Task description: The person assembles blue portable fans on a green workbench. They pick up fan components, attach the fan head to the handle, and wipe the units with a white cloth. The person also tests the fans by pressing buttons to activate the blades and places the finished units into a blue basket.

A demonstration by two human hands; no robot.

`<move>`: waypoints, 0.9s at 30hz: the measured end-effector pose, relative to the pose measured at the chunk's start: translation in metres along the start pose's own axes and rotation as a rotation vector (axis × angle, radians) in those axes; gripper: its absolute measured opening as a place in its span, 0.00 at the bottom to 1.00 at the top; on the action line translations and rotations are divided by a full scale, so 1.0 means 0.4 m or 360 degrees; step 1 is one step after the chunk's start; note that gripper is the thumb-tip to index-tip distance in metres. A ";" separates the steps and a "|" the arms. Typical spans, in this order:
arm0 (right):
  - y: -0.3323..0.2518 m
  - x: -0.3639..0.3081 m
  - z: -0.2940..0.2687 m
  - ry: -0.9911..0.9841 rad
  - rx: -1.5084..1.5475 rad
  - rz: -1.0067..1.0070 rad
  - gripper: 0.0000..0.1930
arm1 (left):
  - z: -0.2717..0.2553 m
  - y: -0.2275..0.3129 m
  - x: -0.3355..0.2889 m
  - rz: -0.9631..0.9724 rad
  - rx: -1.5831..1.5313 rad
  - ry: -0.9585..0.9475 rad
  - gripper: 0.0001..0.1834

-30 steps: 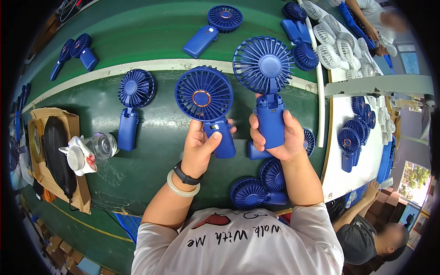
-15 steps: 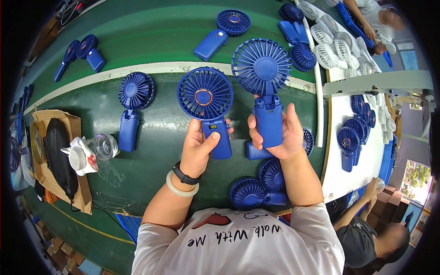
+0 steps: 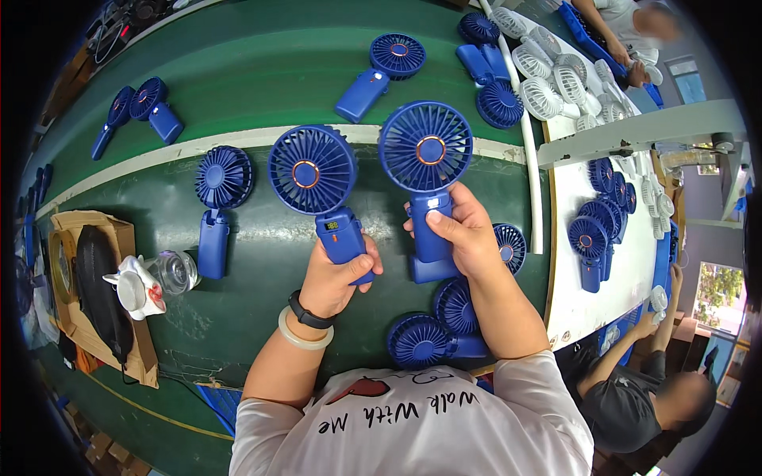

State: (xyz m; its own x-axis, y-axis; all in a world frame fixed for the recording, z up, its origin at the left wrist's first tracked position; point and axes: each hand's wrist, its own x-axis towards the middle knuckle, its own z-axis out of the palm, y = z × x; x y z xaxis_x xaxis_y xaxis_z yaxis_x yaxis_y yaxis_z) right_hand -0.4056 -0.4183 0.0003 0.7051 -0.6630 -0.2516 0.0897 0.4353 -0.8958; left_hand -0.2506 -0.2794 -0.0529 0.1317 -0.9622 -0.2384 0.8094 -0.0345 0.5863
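Note:
My left hand (image 3: 341,275) is wrapped round the handle of a blue handheld fan (image 3: 312,170), its round grille tilted up and left and a small lit display on the handle. Beside it, my right hand (image 3: 467,231) grips a second blue handheld fan (image 3: 425,147), front side up, with the thumb near its bright display. Both fans are raised over the green table and stand apart. Under my right hand lies another blue fan (image 3: 509,247), its handle partly hidden. Two more blue fans (image 3: 418,341) rest between my forearms, close to my body.
A folded blue fan (image 3: 223,178), a clear jar (image 3: 175,272) and an open cardboard box (image 3: 143,341) are on the left. Several blue fans (image 3: 398,56) lie on the far green strip. Right of a white pipe (image 3: 530,159), a white table (image 3: 567,305) bears blue and white fans; two people work there.
My right hand has turned its fan from back to front, so the ringed centre and display now show. The left fan has moved left and tilted. The whole view has shifted slightly.

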 end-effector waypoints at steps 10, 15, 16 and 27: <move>0.017 0.007 0.001 0.0061 -0.0018 -0.0046 0.23 | 0.007 -0.007 0.004 0.0068 0.0042 -0.0191 0.24; 0.018 0.008 0.003 0.0046 -0.0022 -0.0013 0.23 | 0.011 -0.007 0.003 0.0128 -0.0014 -0.0147 0.29; 0.018 0.008 0.005 0.0053 -0.0026 -0.0027 0.23 | 0.012 -0.007 0.003 0.0120 -0.0004 -0.0134 0.30; 0.012 0.013 -0.008 -0.0006 0.0039 -0.0008 0.25 | 0.035 -0.005 0.004 0.0112 0.0011 -0.0071 0.42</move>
State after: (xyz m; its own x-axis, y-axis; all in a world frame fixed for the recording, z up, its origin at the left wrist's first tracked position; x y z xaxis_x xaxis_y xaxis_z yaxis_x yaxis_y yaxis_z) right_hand -0.4037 -0.4218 -0.0066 0.7071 -0.6630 -0.2458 0.1102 0.4467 -0.8879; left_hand -0.2599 -0.2846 -0.0435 0.1622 -0.9734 -0.1620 0.7952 0.0317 0.6055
